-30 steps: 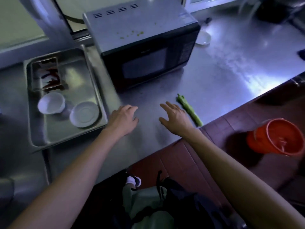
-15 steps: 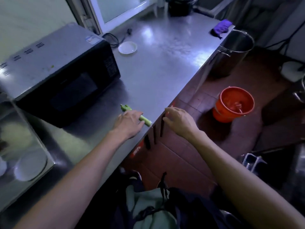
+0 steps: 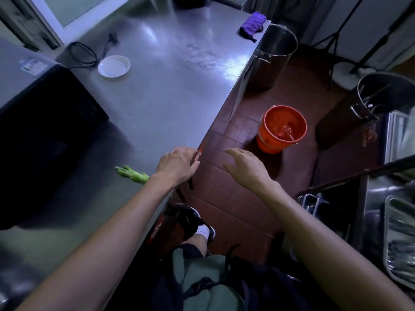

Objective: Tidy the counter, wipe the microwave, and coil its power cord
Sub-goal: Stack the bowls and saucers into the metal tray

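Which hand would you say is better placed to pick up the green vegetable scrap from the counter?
Left. The left hand rests at the counter edge beside the green scrap; the right hand hangs over the floor.

Black microwave (image 3: pixel 45 135) sitting at desk (image 3: pixel 170 90) left edge; black cord (image 3: pixel 83 53) lying loosely looped behind it; green vegetable scrap (image 3: pixel 132 175) lying near front edge.

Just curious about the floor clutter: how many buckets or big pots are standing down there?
3: an orange bucket mid-floor, a steel stockpot against the counter's far end, another steel pot at right. More may be hidden.
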`<state>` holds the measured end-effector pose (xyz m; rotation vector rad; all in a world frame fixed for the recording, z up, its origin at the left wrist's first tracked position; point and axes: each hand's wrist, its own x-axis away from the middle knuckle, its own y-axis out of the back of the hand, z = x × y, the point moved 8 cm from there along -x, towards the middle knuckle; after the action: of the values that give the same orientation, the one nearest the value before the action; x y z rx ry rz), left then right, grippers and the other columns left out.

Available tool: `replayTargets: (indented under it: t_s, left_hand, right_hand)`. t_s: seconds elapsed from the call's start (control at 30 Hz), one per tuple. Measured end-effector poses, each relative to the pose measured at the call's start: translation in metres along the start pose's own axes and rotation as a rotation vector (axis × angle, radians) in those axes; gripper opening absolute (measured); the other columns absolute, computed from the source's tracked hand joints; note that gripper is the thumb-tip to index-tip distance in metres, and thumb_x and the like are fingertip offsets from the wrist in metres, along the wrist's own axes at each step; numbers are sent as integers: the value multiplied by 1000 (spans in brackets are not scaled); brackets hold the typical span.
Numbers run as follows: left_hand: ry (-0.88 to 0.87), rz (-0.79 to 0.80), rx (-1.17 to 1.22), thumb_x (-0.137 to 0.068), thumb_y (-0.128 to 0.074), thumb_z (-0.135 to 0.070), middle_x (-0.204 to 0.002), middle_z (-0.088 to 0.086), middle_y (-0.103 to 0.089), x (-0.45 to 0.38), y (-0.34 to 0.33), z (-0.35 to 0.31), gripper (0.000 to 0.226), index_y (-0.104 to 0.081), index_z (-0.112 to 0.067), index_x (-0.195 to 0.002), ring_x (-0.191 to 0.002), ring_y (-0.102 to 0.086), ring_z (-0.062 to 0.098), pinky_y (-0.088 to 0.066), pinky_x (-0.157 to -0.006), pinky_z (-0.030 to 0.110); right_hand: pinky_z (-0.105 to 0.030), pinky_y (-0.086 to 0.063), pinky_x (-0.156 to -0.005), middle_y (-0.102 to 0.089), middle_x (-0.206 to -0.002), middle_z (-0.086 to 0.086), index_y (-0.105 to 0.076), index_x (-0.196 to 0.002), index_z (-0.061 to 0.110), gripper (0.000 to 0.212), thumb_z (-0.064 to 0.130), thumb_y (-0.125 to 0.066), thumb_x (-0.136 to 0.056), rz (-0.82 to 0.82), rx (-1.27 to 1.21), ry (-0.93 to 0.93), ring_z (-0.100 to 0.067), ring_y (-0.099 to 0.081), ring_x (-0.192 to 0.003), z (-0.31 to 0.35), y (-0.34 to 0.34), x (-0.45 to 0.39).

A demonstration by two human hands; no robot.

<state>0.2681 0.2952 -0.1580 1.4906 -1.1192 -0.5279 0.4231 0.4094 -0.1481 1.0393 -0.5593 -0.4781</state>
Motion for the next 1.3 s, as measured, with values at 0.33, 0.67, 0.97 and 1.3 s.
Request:
replayTargets:
  t_s: [0.33,0.67,0.97,1.3]
  left_hand:
    - [99,21,76,-98,-47,-43,-141,1,-55,-98,24,65,49,-49,-23,-142,-128,-50,26,-43,-100,41]
    - [298,-55,171,-96,-49,-45,-142,2,-54,-128,50,156,49,-50,-24,-141,-129,-50,25,-43,-104,41]
    - [541,-127,254,-95,-55,-41,-141,1,-53,-158,65,227,49,-51,-22,-140,-127,-48,27,-43,-104,44]
    - [806,-82,261,-97,-50,-43,-138,-1,-52,-217,86,274,44,-50,-22,-136,-124,-47,26,-46,-95,46]
  right_hand:
    - [-43,-49,-97,-58,-140,0,-55,-138,21,48,32,-62,-92,61,53,79,-25,-55,-125,31,14,-127]
    - [-45,-40,-106,-47,-148,3,-42,-147,23,57,41,-58,-95,197,157,279,-24,-42,-135,100,-5,-237]
    - [-45,-36,-106,-46,-148,2,-42,-147,23,60,41,-59,-92,319,169,499,-26,-38,-138,162,-40,-357]
    - [-46,-33,-108,-35,-154,-2,-38,-146,25,68,43,-63,-85,420,206,719,-28,-31,-141,229,-72,-499]
